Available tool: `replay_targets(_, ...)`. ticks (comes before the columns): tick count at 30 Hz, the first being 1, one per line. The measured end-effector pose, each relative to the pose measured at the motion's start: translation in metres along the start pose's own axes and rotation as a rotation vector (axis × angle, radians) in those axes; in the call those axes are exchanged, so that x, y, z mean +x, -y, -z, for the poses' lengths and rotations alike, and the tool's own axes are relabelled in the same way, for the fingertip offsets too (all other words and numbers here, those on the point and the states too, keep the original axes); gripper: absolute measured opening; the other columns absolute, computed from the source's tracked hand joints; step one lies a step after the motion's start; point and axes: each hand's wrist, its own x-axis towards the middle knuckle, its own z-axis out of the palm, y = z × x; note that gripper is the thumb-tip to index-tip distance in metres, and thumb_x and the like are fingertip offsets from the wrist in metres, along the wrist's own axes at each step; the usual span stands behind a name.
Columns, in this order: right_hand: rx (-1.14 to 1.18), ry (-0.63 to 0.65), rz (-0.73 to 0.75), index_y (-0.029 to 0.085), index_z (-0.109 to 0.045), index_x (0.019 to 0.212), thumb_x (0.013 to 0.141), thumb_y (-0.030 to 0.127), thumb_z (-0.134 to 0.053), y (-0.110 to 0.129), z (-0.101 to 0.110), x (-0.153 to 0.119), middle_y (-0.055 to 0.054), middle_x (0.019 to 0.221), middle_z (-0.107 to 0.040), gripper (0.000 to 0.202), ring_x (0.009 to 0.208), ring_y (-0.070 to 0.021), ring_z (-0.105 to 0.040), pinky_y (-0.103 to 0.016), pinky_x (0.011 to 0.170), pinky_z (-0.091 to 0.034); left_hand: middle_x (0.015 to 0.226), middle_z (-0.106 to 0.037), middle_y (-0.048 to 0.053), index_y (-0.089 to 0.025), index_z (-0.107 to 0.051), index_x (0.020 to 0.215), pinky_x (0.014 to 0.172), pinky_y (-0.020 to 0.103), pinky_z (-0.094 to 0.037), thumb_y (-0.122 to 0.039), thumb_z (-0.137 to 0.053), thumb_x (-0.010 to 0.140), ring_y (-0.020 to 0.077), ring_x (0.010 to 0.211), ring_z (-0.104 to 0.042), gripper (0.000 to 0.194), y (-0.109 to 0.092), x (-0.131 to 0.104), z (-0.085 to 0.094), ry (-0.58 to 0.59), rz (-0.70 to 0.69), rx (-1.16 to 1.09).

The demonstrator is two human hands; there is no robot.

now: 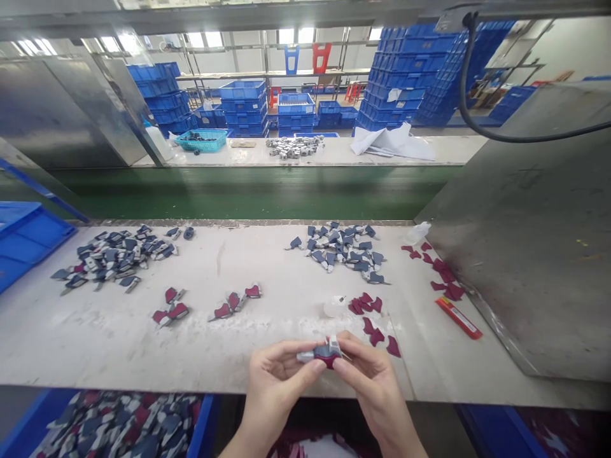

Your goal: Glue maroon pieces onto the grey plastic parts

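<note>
Near the table's front edge, my left hand (281, 375) and my right hand (370, 369) both pinch one small grey, white and dark-red plastic part (325, 352). My thumbs press on its dark-red side, and the fingertips behind it are partly hidden. Loose dark-red pieces (376, 335) lie just right of the hands, with more dark-red pieces (365, 303) behind them. A small clear bottle (335, 306) lies beyond the part. Farther back is a pile of grey-and-white parts (341, 247). Parts with red faces (233, 301) sit to the left.
A larger pile of parts (117, 254) lies at left. Below it stands a blue bin (206, 423) full of parts. A red packet (459, 318) rests at right by a metal panel (539, 254). Past the table runs a green conveyor belt (248, 191). Blue crates (401, 76) are stacked behind.
</note>
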Motion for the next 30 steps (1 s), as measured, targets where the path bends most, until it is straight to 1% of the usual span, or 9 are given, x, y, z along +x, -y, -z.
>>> replay_targets(4,-0.012,-0.045,0.044,0.030,-0.080,0.098,0.081,0.030,-0.078,-0.005,-0.005,-0.001,-0.003,0.086,-0.070,0.017,0.082,-0.0159,-0.067,-0.023,0.073,-0.057,0.081,-0.082,0.007,-0.018,-0.081,0.078,0.074,0.026,-0.065,-0.036,-0.091,0.061,0.0247,0.077,-0.079,0.026,0.005,-0.002,-0.004,-0.087,-0.058,0.035)
replay_targets(9,-0.085,-0.052,0.131,0.030,-0.080,0.099,0.085,0.031,-0.075,-0.003,-0.009,0.001,-0.004,0.085,-0.072,0.015,0.079,-0.0163,-0.070,-0.023,0.071,-0.060,0.081,-0.081,0.005,-0.021,-0.081,0.082,0.070,0.023,-0.065,-0.029,-0.085,0.070,0.0202,0.073,-0.077,0.015,0.015,-0.007,-0.008,-0.178,-0.320,0.213)
replay_targets(11,-0.136,-0.086,0.193,0.029,-0.080,0.100,0.085,0.030,-0.074,-0.005,-0.010,0.000,-0.005,0.086,-0.073,0.016,0.078,-0.0173,-0.071,-0.025,0.069,-0.062,0.083,-0.081,0.004,-0.022,-0.082,0.083,0.072,0.022,-0.065,-0.027,-0.083,0.072,0.0201,0.076,-0.077,0.013,0.017,-0.007,-0.008,-0.181,-0.367,0.227)
replay_targets(13,-0.241,-0.176,0.300,0.027,-0.078,0.104,0.085,0.026,-0.074,-0.011,-0.010,-0.002,-0.006,0.090,-0.075,0.020,0.079,-0.0190,-0.073,-0.026,0.067,-0.064,0.086,-0.081,0.005,-0.021,-0.082,0.084,0.074,0.024,-0.065,-0.027,-0.082,0.073,0.0217,0.080,-0.078,0.012,0.017,-0.005,-0.005,-0.132,-0.321,0.203)
replay_targets(16,-0.465,-0.284,0.535,0.028,-0.074,0.114,0.085,0.015,-0.072,-0.018,-0.006,-0.005,-0.006,0.099,-0.076,0.031,0.084,-0.0206,-0.075,-0.029,0.069,-0.066,0.095,-0.081,0.007,-0.021,-0.082,0.090,0.078,0.027,-0.065,-0.028,-0.083,0.072,0.0257,0.088,-0.078,0.019,0.015,-0.002,0.001,-0.049,-0.220,0.164)
replay_targets(19,-0.640,-0.219,0.695,0.030,-0.072,0.118,0.088,0.010,-0.066,-0.016,-0.002,-0.004,-0.005,0.101,-0.076,0.036,0.087,-0.0202,-0.075,-0.029,0.072,-0.066,0.103,-0.080,0.008,-0.022,-0.082,0.096,0.083,0.030,-0.065,-0.027,-0.083,0.072,0.0285,0.097,-0.076,0.024,0.011,0.001,0.008,0.014,-0.187,0.196)
replay_targets(23,-0.738,-0.111,0.749,0.030,-0.067,0.126,0.090,0.012,-0.066,-0.007,0.001,0.000,-0.005,0.103,-0.076,0.041,0.086,-0.0185,-0.075,-0.024,0.068,-0.065,0.101,-0.080,0.007,-0.023,-0.081,0.100,0.084,0.030,-0.064,-0.023,-0.079,0.077,0.0269,0.092,-0.077,0.023,0.009,0.003,0.014,0.067,-0.173,0.267)
replay_targets(26,-0.755,-0.123,0.758,0.031,-0.067,0.126,0.090,0.012,-0.066,-0.005,0.001,0.001,-0.004,0.102,-0.077,0.041,0.086,-0.0192,-0.076,-0.026,0.069,-0.066,0.100,-0.080,0.006,-0.023,-0.081,0.100,0.082,0.030,-0.065,-0.023,-0.078,0.078,0.0268,0.091,-0.077,0.022,0.009,0.003,0.015,0.078,-0.171,0.263)
replay_targets(30,-0.742,-0.162,0.742,0.029,-0.069,0.123,0.091,0.015,-0.066,-0.007,-0.002,0.000,-0.005,0.100,-0.078,0.035,0.079,-0.0189,-0.076,-0.026,0.064,-0.066,0.102,-0.080,0.005,-0.024,-0.082,0.099,0.084,0.028,-0.064,-0.022,-0.079,0.077,0.0262,0.093,-0.077,0.022,0.009,0.003,0.014,0.071,-0.184,0.261)
